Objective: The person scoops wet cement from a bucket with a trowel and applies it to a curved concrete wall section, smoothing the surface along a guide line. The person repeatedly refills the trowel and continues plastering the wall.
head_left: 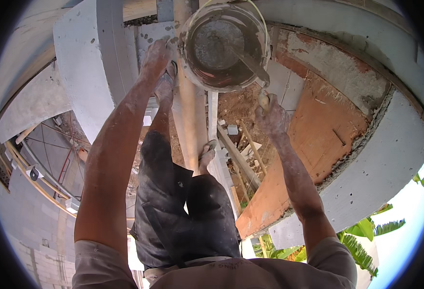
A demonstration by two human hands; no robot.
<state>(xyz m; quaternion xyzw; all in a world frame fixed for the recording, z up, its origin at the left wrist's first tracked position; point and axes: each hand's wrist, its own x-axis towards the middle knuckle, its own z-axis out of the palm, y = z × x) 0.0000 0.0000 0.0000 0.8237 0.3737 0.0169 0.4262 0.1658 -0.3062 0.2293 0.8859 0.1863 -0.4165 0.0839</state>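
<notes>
My right hand (272, 115) grips the handle of a mortar-caked trowel (262, 101), whose blade reaches into a white bucket (192, 67) of wet grey mortar at top centre. My left hand (155, 59) rests with slightly bent fingers on a pale, spattered block surface (148, 33), just left of the bucket and beside a vertical wooden pole (188, 111). My sandalled feet are below, one partly behind my left hand, the other on a narrow ledge by the pole.
Pale block walls (79, 58) stand left. An orange-brown board (318, 135) lies right, inside a concrete edge (361, 168). Loose planks (238, 154) and rubble lie on dirt below. Bamboo poles (38, 176) and thin rods are at lower left; leafy plants (361, 243) show lower right.
</notes>
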